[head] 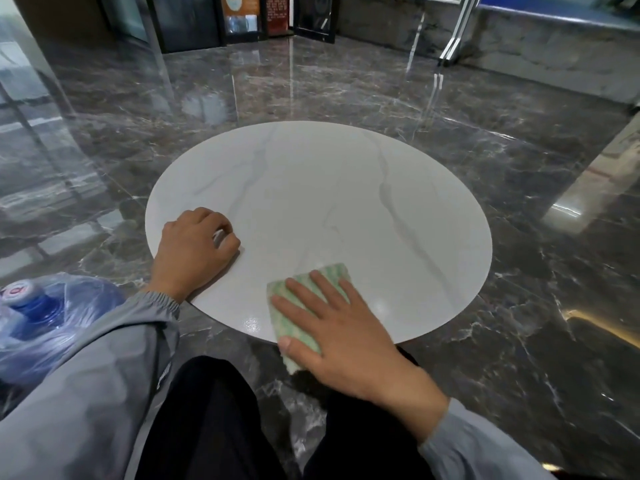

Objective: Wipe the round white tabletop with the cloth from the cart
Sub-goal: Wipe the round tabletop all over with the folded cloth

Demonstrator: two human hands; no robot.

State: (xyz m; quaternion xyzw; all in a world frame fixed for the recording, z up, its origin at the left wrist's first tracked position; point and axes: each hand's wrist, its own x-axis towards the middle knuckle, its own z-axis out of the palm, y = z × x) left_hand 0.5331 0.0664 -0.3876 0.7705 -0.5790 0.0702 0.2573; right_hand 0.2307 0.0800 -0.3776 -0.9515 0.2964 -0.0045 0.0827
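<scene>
The round white tabletop (pixel 329 209) with faint grey veins fills the middle of the head view. A folded green-and-white striped cloth (pixel 296 318) lies on its near edge and partly overhangs it. My right hand (pixel 341 336) presses flat on the cloth, fingers spread and straight. My left hand (pixel 194 251) rests on the near left part of the tabletop with its fingers curled under; nothing shows in it. Both arms wear grey sleeves.
A large blue water jug (pixel 38 313) wrapped in clear plastic stands at the lower left, beside my left arm. Glossy dark marble floor (pixel 519 341) surrounds the table. Dark cabinets and signs (pixel 242 19) stand along the far wall. My dark trousers show below.
</scene>
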